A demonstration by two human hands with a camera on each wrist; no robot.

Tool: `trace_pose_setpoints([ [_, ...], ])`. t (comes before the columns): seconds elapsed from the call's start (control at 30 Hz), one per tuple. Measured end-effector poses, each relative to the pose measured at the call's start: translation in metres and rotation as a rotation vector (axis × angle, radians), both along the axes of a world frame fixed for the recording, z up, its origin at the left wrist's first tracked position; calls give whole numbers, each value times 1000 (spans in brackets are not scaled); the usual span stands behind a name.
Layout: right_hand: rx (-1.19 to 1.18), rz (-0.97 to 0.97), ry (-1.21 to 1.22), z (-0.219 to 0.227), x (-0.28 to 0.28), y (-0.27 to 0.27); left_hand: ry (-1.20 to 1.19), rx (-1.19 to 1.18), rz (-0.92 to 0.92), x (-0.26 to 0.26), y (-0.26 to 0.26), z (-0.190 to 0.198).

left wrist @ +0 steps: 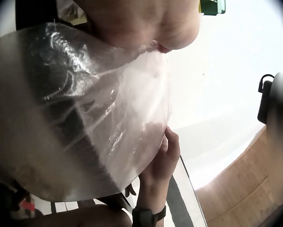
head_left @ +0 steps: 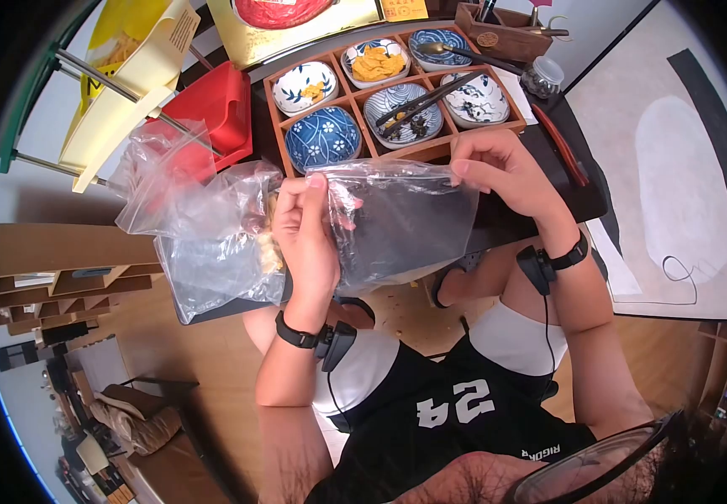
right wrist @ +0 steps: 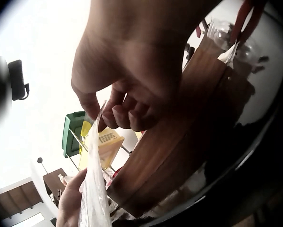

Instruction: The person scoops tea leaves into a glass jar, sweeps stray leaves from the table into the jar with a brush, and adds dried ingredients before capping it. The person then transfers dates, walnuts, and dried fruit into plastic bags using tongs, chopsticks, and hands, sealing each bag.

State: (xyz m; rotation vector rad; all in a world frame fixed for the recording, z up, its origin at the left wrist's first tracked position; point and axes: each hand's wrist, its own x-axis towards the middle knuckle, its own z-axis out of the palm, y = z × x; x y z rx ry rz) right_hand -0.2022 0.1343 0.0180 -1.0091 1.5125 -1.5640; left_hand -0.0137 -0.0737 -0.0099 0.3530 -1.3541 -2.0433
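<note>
A clear plastic bag (head_left: 405,223) is stretched between the two hands in front of the wooden tray; it looks flat, with nothing seen inside. The left hand (head_left: 306,239) pinches its upper left corner between thumb and fingers. At the upper right corner, the right hand (head_left: 502,176) pinches the edge with thumb and index finger. In the left wrist view the bag (left wrist: 98,109) fills much of the picture, with the right hand (left wrist: 158,161) at its far edge. The right wrist view shows the bag (right wrist: 94,189) nearly edge-on below the right hand (right wrist: 127,71).
Left of the hands lie more clear bags (head_left: 212,218), one with pale yellow pieces. Behind, a compartment tray (head_left: 363,118) holds patterned bowls, some with yellow chips, and dark tongs (head_left: 431,102). A red bin (head_left: 221,118), a jar (head_left: 542,77) and red tongs (head_left: 561,147) stand or lie around it.
</note>
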Motion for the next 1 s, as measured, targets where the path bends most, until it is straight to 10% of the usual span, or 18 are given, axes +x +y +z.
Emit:
trace_pose_setpoints([
  [1.0,122,94,145,6,7,0,-66,-81,-62,1,3,1],
])
